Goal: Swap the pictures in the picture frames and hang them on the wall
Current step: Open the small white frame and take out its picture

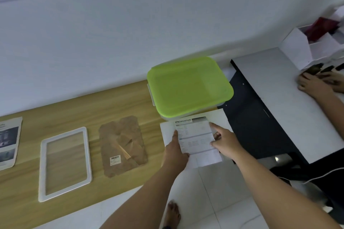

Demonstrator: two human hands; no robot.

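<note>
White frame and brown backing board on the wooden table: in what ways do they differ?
The white frame is a rim, and the wooden table shows through its middle; the brown backing board is a solid sheet. The frame is plain, while the board carries a barcode label. The frame looks larger than the board. Both lie flat on that table, not touching.

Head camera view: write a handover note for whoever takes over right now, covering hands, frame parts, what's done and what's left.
Left hand and right hand: both hold the SPECIFICATION sheet by its side edges, beside the green-lidded box.
On the wooden table: empty white frame, brown backing board, a printed picture at the far left.
Done: this frame is taken apart.
Left: fit a picture, close the back, hang it.
</note>
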